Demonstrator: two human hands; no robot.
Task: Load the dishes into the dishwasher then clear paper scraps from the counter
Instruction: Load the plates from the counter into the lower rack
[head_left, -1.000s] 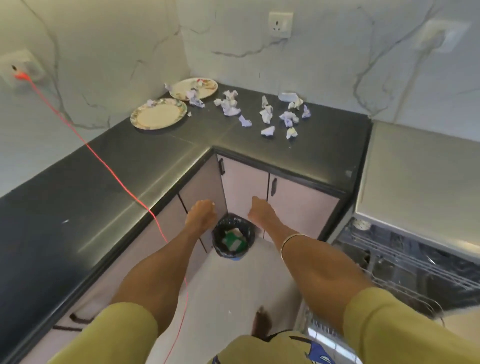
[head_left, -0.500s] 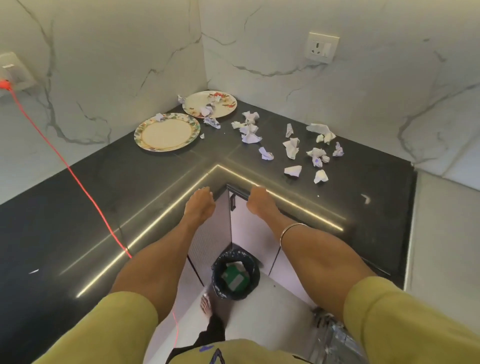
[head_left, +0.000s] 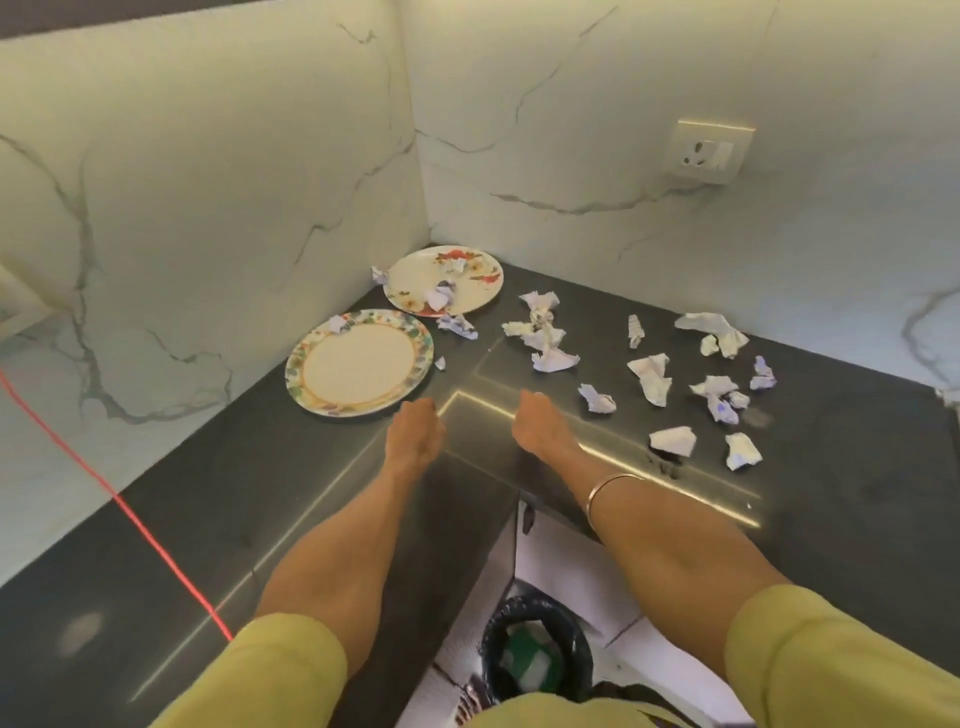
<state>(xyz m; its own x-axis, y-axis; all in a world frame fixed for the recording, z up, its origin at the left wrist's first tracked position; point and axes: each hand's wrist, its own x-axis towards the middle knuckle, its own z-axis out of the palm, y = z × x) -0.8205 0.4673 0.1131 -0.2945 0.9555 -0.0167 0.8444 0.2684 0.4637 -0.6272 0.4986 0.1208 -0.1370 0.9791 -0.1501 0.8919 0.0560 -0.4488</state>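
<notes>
Over the dark surface (head_left: 156, 519), seen from the head camera, both hands reach toward the inner corner. Left hand (head_left: 415, 431) sits just short of the near plate (head_left: 358, 362), at its front rim, fingers curled under and empty as far as can be seen. Right hand (head_left: 540, 426) lies to the right of that plate, near it, also loosely curled with nothing visible in it; a thin bangle (head_left: 613, 491) rings its forearm. Behind the near plate, almost touching it, a far plate (head_left: 444, 280) holds a few paper scraps. More paper scraps (head_left: 649, 374) lie scattered on the surface to the right of the near plate, well past the right hand. Left of the near plate, a red cable (head_left: 119, 499) runs across the surface. Below the surface edge stands a lined bin (head_left: 535, 654), on the floor.
</notes>
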